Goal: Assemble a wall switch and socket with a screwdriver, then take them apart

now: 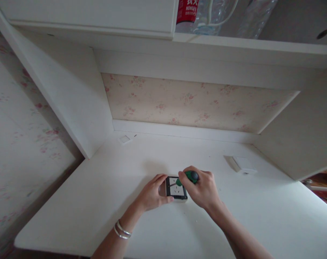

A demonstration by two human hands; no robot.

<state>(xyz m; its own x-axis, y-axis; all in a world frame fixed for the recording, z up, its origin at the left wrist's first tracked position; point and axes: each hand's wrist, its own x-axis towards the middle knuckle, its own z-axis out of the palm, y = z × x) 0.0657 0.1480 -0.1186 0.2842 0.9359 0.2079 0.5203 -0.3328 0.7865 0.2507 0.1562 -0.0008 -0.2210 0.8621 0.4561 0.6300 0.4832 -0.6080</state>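
Note:
A wall socket [176,191] with a white face and a dark surround lies on the white desktop, on top of a pale box base. My left hand [154,193] grips it from the left, thumb at the near edge and fingers at the far edge. In my right hand [202,186] is a screwdriver [191,176] with a green and black handle. Its shaft slants down to the left, and the tip meets the left part of the socket. Whether a screw sits under the tip is too small to tell.
A white frame [125,139] lies at the back left of the desktop [98,201]. Toward the right is a white box-like fitting [243,165]. Side panels flank the desk, and a shelf overhead holds plastic bottles [210,16] and a pale cable.

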